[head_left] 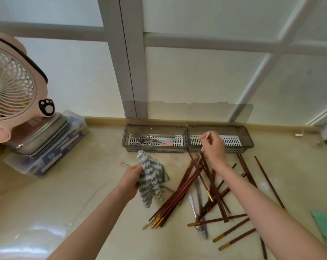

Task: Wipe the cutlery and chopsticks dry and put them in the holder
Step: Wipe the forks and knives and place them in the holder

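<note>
Cloth (151,177) in left hand (130,179) — right hand (214,147) by chopsticks (179,196)

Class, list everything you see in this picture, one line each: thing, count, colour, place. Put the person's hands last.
holders: two, smoky grey, side by side at the back of the counter.
forks: several, steel with pastel handles, in the left holder.
chopsticks: many, dark red with gold ends, scattered before the holders.
metal cutlery: count unclear, silver, among the chopsticks.
cloth: one, blue and white, in the left hand.
fan: one, pink, far left.
metal trays: a stack, steel, below the fan on a clear box.
green sheet: one, green, right edge.
left hand: grips the cloth and one chopstick.
right hand: fingers curled, above the right holder's front edge; grasp unclear.
</note>
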### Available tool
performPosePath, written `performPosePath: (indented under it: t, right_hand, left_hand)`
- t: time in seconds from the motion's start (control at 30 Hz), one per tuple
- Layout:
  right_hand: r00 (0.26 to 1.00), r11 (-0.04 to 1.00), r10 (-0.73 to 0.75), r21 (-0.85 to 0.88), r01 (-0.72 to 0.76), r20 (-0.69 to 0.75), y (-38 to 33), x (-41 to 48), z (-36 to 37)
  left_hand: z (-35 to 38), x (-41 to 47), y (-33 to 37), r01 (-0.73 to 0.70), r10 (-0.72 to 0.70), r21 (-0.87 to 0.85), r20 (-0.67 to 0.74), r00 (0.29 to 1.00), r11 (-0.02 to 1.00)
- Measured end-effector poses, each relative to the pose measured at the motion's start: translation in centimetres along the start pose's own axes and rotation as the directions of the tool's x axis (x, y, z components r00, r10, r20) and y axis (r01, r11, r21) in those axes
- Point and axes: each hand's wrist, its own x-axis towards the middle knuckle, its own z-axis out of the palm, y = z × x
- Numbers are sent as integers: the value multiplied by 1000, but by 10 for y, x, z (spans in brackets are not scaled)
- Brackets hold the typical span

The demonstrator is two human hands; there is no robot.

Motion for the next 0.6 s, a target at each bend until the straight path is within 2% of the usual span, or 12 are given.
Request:
performPosePath:
  t: [0.1,0.17,0.2,0.27,0.33,0.37,0.4,0.47,0.53,0.6]
  right_hand:
    - [985,978,-12,205,47,-170,-16,-13,-15]
    - [981,917,71,400,6,-178,-22,-23,-18]
    - [978,854,142,518,-44,-150,-26,-28,-18]
    - [964,655,267,734,-176,-7,-27,-40,-16]
    - [928,481,330,814,-325,175,-25,-54,-8]
    - [902,448,353,802,-396,248,-23,-61,-3]
    - [878,458,372,763,-456,301,-22,-69,2]
    - [847,571,394,627,-530,357,-23,-82,11]
    - [831,682,377,485,-548,410,-25,-90,16]
    - [822,744,345,402,-534,452,-28,-94,19]
  left_hand:
    - [9,5,-1,10,-9,-62,10,1000,998]
    - [15,7,-1,3,-1,-80,24,1000,997]
    - [19,7,0,-4,7,-91,33,999,996]
    - [27,7,1,-11,21,-135,72,997,991]
    - [34,8,1,-20,44,-208,109,993,978]
    - [38,8,2,-32,62,-251,112,992,968]
    - [40,8,3,-49,82,-287,103,991,957]
    - [43,10,6,-103,131,-305,75,989,947]
    - [44,10,9,-144,159,-248,40,987,958]
    - [46,10,12,-141,144,-196,-1,990,970]
